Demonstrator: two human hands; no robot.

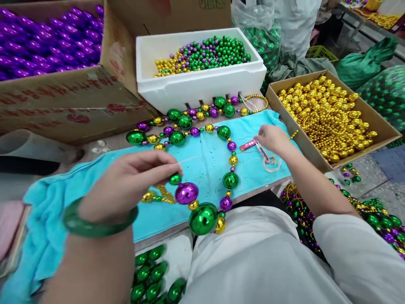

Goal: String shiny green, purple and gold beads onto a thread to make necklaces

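Note:
My left hand [133, 181], with a green bangle [95, 226] on the wrist, pinches a thin thread beside a small green bead [175, 179]. From it hang a purple bead [186, 193] and a big green bead [203, 218]. The bead strand [202, 128] of green, purple and gold balls loops over the turquoise cloth [202, 164]. My right hand [274, 139] reaches down onto the cloth at the right. Its fingers are curled at small red-handled scissors [257, 147] and a coil of thread [272, 164]. Whether they grip the scissors is unclear.
A white foam box [196, 86] of small mixed beads stands behind the cloth. A cardboard box [376, 122] of gold beads is at the right, a carton [63, 101] of purple beads at the left. Green beads [152, 278] lie below the table edge; more strands [379, 219] lie on the floor.

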